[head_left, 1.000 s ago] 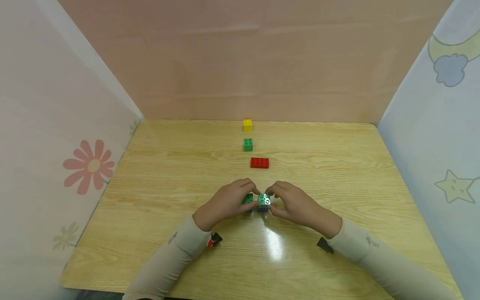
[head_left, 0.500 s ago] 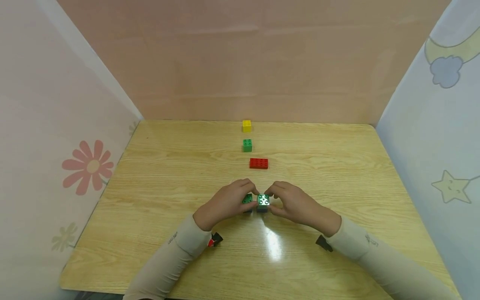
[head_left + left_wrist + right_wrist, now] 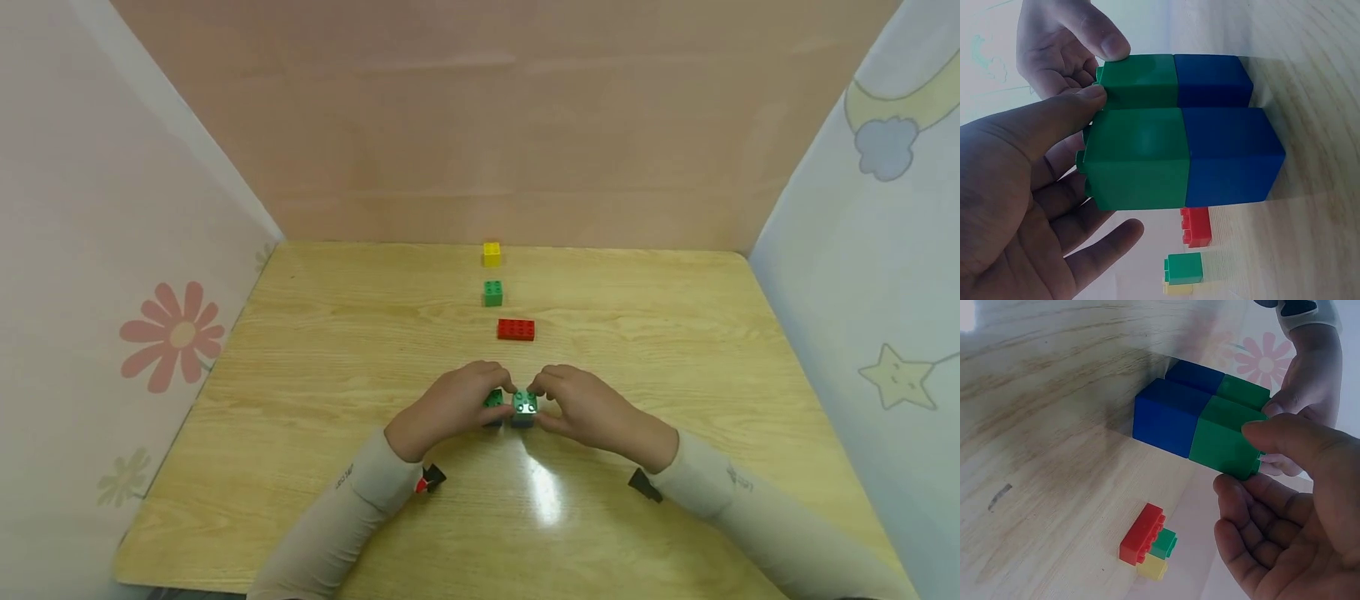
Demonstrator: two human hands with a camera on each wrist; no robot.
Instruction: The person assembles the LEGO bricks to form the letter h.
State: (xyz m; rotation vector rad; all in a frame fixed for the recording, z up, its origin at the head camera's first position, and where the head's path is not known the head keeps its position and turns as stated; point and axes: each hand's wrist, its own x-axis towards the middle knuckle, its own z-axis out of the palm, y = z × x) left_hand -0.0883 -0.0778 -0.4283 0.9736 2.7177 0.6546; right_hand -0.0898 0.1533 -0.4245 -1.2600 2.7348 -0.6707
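Observation:
Two stacks stand upright side by side on the table, each a green brick on a blue brick. My left hand (image 3: 453, 408) is at the left stack, its thumb and fingers about the top of the green brick (image 3: 1135, 156); the blue brick (image 3: 1232, 162) below touches the table. At the right stack, my right hand (image 3: 596, 414) pinches the green brick (image 3: 1229, 437) between thumb and index finger, above its blue brick (image 3: 1169, 419). In the head view, the left hand partly covers its stack. Only a narrow gap, if any, separates the stacks.
Beyond the hands lie a long red brick (image 3: 516, 330), a green brick (image 3: 492, 293) and a yellow brick (image 3: 491, 255), roughly in a line toward the back wall. Printed side walls flank the wooden table (image 3: 337, 333).
Both hands stay at their stacks with hardly any motion. The head view has shifted slightly, so everything on the table appears a little lower and further left.

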